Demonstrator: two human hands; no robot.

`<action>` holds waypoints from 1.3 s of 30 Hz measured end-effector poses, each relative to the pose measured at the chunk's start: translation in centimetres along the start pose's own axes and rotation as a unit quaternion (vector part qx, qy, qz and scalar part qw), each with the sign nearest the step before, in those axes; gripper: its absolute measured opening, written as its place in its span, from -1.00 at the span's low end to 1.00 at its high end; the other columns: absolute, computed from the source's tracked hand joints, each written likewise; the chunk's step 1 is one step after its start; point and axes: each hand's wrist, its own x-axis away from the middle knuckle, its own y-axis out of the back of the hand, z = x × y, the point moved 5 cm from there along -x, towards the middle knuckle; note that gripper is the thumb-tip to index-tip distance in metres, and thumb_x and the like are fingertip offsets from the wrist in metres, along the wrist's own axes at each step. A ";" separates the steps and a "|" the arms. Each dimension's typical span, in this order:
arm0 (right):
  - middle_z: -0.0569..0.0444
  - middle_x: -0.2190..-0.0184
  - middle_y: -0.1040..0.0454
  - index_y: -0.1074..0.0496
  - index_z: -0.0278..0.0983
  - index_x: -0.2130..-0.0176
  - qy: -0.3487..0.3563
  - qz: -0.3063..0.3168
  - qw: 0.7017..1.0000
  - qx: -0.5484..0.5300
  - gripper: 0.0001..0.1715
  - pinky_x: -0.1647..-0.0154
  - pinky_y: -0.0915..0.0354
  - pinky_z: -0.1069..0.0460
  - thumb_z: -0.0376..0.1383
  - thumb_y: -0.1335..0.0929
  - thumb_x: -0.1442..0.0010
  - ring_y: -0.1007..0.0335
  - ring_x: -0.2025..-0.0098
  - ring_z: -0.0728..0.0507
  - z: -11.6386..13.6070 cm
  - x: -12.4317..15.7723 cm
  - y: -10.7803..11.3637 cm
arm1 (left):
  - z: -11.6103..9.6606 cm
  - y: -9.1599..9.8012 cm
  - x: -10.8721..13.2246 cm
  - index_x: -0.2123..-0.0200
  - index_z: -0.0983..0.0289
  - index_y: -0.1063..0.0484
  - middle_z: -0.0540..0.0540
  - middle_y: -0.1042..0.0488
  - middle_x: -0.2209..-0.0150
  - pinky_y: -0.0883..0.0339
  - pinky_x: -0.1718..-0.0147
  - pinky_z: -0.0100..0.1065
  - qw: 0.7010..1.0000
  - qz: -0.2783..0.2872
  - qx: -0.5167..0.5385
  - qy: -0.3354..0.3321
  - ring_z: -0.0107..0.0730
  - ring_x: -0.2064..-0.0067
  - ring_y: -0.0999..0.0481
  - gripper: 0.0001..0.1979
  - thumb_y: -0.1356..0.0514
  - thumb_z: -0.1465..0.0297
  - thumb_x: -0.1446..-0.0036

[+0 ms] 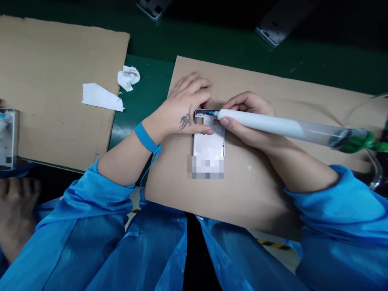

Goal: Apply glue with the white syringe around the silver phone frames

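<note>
The phone frame (209, 143) lies on cardboard (257, 190), long axis toward the person. The left hand (184, 105), fingers spread, pins its top-left corner. The right hand (245, 121) pinches a syringe (273, 126), tip meeting its top edge.

Place: electronics assembly line, one bench station. Green tabletop (230, 44), with two cardboard sheets as work pads, one at my near edge (242, 190) and one toward the left edge (45, 72). Bare phone frame (209, 141) before me; more frames (274, 34) along the far edge. Hosed dispensing syringe (273, 126). My blue smock sleeves (342, 198); corded wrist strap (147, 138). Co-worker's hand (15, 210) at the near left corner.
</note>
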 end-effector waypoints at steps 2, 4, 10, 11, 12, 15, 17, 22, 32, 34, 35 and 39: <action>0.01 0.18 -0.70 -0.59 -0.07 0.11 -0.019 0.002 1.000 0.007 -0.51 0.28 -0.51 -0.16 0.18 -0.63 -0.25 -0.55 0.29 -0.20 0.0 0.0 0.1 | -0.2 0.2 0.0 -0.03 0.00 -0.64 0.15 -0.38 -0.53 0.09 -0.70 0.49 1.000 0.004 -0.001 0.007 0.37 -0.74 0.03 -0.27 -0.39 -0.42 -0.09; -0.01 0.16 -0.69 -0.58 -0.06 0.10 -0.042 0.008 0.999 0.012 -0.48 0.21 -0.57 -0.21 0.22 -0.63 -0.24 -0.58 0.24 -0.25 0.0 0.1 0.1 | -0.5 0.3 0.1 -0.04 0.03 -0.64 0.18 -0.38 -0.54 0.10 -0.71 0.48 1.000 0.011 0.001 0.017 0.39 -0.74 0.04 -0.25 -0.41 -0.42 -0.07; -0.01 0.16 -0.70 -0.57 -0.06 0.11 -0.035 0.011 0.999 0.006 -0.50 0.20 -0.55 -0.21 0.20 -0.63 -0.27 -0.59 0.24 -0.24 0.2 0.1 0.0 | -0.9 0.5 0.2 -0.02 0.08 -0.63 0.23 -0.39 -0.54 0.06 -0.71 0.46 1.000 0.011 -0.001 0.009 0.42 -0.74 0.02 -0.18 -0.37 -0.49 -0.09; -0.01 0.16 -0.70 -0.57 -0.06 0.11 -0.031 0.012 0.999 0.005 -0.52 0.23 -0.52 -0.20 0.18 -0.63 -0.27 -0.57 0.26 -0.23 0.3 0.1 0.0 | -0.9 0.5 0.2 -0.02 0.10 -0.63 0.25 -0.39 -0.54 0.05 -0.71 0.45 1.000 0.009 -0.004 0.006 0.42 -0.73 0.01 -0.16 -0.35 -0.50 -0.10; -0.01 0.17 -0.70 -0.57 -0.06 0.11 -0.030 0.013 0.999 0.005 -0.53 0.24 -0.49 -0.20 0.18 -0.63 -0.28 -0.55 0.27 -0.22 0.3 0.1 0.0 | -0.8 0.5 0.2 -0.01 0.11 -0.62 0.27 -0.38 -0.54 0.05 -0.71 0.43 1.000 0.009 -0.007 0.004 0.42 -0.73 0.01 -0.16 -0.34 -0.51 -0.10; -0.02 0.16 -0.70 -0.57 -0.04 0.11 -0.045 0.022 0.999 0.001 -0.51 0.20 -0.51 -0.23 0.21 -0.63 -0.28 -0.53 0.26 -0.23 0.4 0.1 -0.1 | -0.9 0.5 0.2 -0.01 0.09 -0.60 0.27 -0.39 -0.54 0.03 -0.71 0.43 1.000 0.010 -0.009 0.001 0.42 -0.73 -0.01 -0.15 -0.32 -0.53 -0.11; -0.02 0.15 -0.70 -0.56 -0.01 0.11 -0.057 0.028 0.998 -0.010 -0.46 0.15 -0.54 -0.26 0.25 -0.65 -0.23 -0.52 0.24 -0.24 0.4 0.1 -0.1 | -1.0 0.5 0.2 -0.01 0.12 -0.60 0.31 -0.39 -0.53 0.02 -0.70 0.46 1.000 0.010 -0.013 -0.003 0.46 -0.72 -0.01 -0.13 -0.29 -0.54 -0.12; -0.03 0.17 -0.69 -0.56 -0.03 0.13 -0.050 0.023 0.998 -0.013 -0.46 0.21 -0.50 -0.23 0.26 -0.64 -0.23 -0.52 0.26 -0.23 0.5 0.0 -0.2 | -1.1 0.5 0.3 -0.02 0.16 -0.61 0.30 -0.39 -0.53 0.01 -0.70 0.46 1.000 0.001 -0.013 -0.006 0.44 -0.73 -0.01 -0.15 -0.31 -0.49 -0.16; 0.01 0.22 -0.67 -0.58 -0.03 0.16 -0.057 0.025 0.998 -0.002 -0.48 0.21 -0.60 -0.23 0.26 -0.63 -0.25 -0.57 0.30 -0.24 0.4 0.2 -0.1 | -0.8 0.5 0.2 0.01 0.04 -0.66 0.16 -0.39 -0.55 0.13 -0.71 0.45 0.999 0.012 0.019 0.026 0.42 -0.74 0.03 -0.30 -0.50 -0.35 -0.04; 0.01 0.24 -0.66 -0.58 -0.02 0.15 -0.060 0.027 0.998 0.002 -0.49 0.23 -0.59 -0.23 0.26 -0.62 -0.26 -0.55 0.30 -0.24 0.4 0.2 -0.1 | -0.8 0.5 0.2 0.01 0.06 -0.65 0.18 -0.40 -0.54 0.14 -0.70 0.48 0.999 0.009 0.021 0.027 0.48 -0.73 0.01 -0.30 -0.53 -0.33 -0.03; 0.02 0.25 -0.66 -0.58 -0.02 0.15 -0.059 0.026 0.998 0.003 -0.50 0.24 -0.58 -0.23 0.26 -0.61 -0.26 -0.54 0.31 -0.23 0.4 0.2 -0.1 | -0.8 0.5 0.3 0.02 0.07 -0.65 0.18 -0.40 -0.54 0.14 -0.69 0.49 0.999 0.006 0.021 0.027 0.50 -0.72 -0.01 -0.30 -0.54 -0.32 -0.03; 0.03 0.25 -0.69 -0.59 -0.06 0.16 -0.053 0.019 0.998 -0.002 -0.50 0.33 -0.55 -0.17 0.23 -0.63 -0.25 -0.55 0.33 -0.21 0.2 0.2 -0.2 | -0.9 0.5 0.5 0.04 0.10 -0.62 0.21 -0.41 -0.53 0.13 -0.69 0.45 1.000 0.000 0.011 0.018 0.46 -0.71 -0.04 -0.33 -0.53 -0.29 -0.07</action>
